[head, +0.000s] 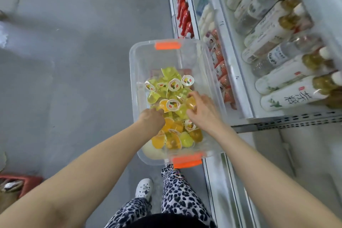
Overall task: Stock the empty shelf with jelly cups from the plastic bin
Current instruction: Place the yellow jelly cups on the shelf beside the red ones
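A clear plastic bin (135,65) with orange handle clips stands on the floor beside the shelving. Several yellow, green and orange jelly cups (173,87) lie piled inside it. Both my hands reach down into the pile. My left hand (152,117) has its fingers curled down among orange cups at the pile's left side. My right hand (200,108) curls its fingers round an orange jelly cup (190,102) near the middle. A bare white shelf (268,153) shows at the lower right.
White shelving on the right holds rows of bottles (277,46), red bottles (183,13) and small packs (221,68). Grey floor (74,61) spreads to the left. A red crate (27,181) sits at the lower left. My patterned trouser legs and a white shoe (144,189) are below the bin.
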{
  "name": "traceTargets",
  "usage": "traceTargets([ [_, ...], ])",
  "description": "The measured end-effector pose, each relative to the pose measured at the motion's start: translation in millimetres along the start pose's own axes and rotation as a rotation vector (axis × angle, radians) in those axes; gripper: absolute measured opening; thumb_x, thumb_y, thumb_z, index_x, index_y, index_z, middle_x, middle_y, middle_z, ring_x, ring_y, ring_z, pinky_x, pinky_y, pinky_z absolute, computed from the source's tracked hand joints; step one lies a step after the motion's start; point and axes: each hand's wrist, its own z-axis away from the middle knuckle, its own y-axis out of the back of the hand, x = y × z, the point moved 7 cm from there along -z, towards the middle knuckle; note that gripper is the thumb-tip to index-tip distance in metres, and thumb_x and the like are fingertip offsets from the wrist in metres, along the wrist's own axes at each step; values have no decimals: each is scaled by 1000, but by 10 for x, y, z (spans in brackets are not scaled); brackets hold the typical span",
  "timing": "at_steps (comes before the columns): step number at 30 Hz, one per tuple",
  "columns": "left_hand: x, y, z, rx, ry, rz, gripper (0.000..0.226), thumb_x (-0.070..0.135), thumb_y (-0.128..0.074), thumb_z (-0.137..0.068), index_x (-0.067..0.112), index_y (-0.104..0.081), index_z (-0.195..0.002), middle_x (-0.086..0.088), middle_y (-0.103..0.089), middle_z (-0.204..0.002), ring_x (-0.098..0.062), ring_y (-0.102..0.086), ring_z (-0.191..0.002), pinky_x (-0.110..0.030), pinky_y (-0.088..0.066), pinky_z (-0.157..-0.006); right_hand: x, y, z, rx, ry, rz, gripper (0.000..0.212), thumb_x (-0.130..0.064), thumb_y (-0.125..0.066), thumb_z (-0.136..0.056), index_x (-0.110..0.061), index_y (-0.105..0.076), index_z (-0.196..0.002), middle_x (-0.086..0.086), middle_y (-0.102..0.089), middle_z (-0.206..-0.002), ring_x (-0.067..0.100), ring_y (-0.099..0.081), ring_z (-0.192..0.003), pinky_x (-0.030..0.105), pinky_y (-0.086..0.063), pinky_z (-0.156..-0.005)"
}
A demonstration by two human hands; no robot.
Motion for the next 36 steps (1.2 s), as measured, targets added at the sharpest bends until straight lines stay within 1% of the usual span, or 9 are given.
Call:
traceTargets([
  [4, 27, 92, 76, 102, -12, -134, 42, 19, -57, -95, 27, -49, -136, -2, -52, -134, -31, -38, -132, -39, -38, -102, -46, 250, 294, 154, -73, -105, 50, -32, -63, -79, -23, -39, -122, -7, -59, -81, 12, -57, -76, 31, -45, -67],
  [6, 23, 195, 160, 191, -16, -93, 47, 21, -59, -94, 28, -44, -138, -1, -55, -132, -31, -40, -129, -40, -35, -103, -62, 380, 473, 223, -94, -149, 47, -26, -66, -79, -22, -40, -118, -7, -58, -85, 6, -55, -71, 29, -40, -64],
  [11, -69, 537, 579, 555, -17, 276, 56, 33, -68, -88, 28, -42, -137, 1, -55, -135, -31, -45, -119, -39, -39, -94, -106, 756, 1044, 460, -96, -192, 42, -19, -70, -74, -18, -48, -110, -4, -49, -104, 15, -51, -90, 29, -35, -72],
  [13, -65, 639, 759, 664, -66, 507, 58, 33, -72, -85, 22, -45, -136, -2, -56, -134, -32, -48, -116, -41, -40, -94, -130, 888, 1329, 526, -98, -210, 39, -18, -68, -74, -18, -51, -109, -3, -51, -106, 17, -51, -97, 32, -41, -78],
  [16, 104, 827, 1029, 773, -204, 626, 61, 32, -73, -84, 17, -48, -137, -6, -57, -133, -32, -53, -118, -41, -39, -99, -157, 1061, 1789, 614, -123, -200, 40, -17, -65, -75, -17, -50, -112, -1, -51, -104, 21, -51, -98, 33, -40, -79],
  [23, 932, 1341, 1628, 883, -500, 695, 53, 32, -76, -80, 21, -55, -128, -1, -59, -123, -24, -57, -109, -36, -44, -91, 33, 1515, 2937, 843, -263, -149, 43, -27, -64, -76, -20, -50, -117, 2, -56, -104, 21, -52, -96, 33, -41, -79],
  [27, 1561, 1680, 1951, 867, -679, 733, 47, 36, -77, -79, 25, -57, -121, 8, -62, -115, -12, -56, -104, -33, -44, -86, 221, 1792, 3677, 958, -349, -52, 43, -34, -65, -82, -24, -52, -123, 1, -52, -111, 17, -49, -98, 27, -33, -77],
  [32, 2328, 2010, 2388, 887, -827, 760, 47, 40, -77, -77, 25, -58, -117, 14, -61, -103, -5, -56, -94, -24, -41, -77, 410, 2084, 4654, 1109, -474, 47, 56, -35, -64, -84, -23, -47, -135, 0, -54, -128, 15, -49, -116, 31, -41, -97],
  [36, 2968, 2215, 2741, 891, -961, 802, 51, 42, -78, -76, 21, -59, -119, 11, -63, -106, -6, -58, -97, -21, -44, -81, 581, 2273, 5492, 1249, -546, 18, 56, -40, -66, -76, -21, -47, -124, 1, -60, -116, 20, -58, -104, 37, -47, -90],
])
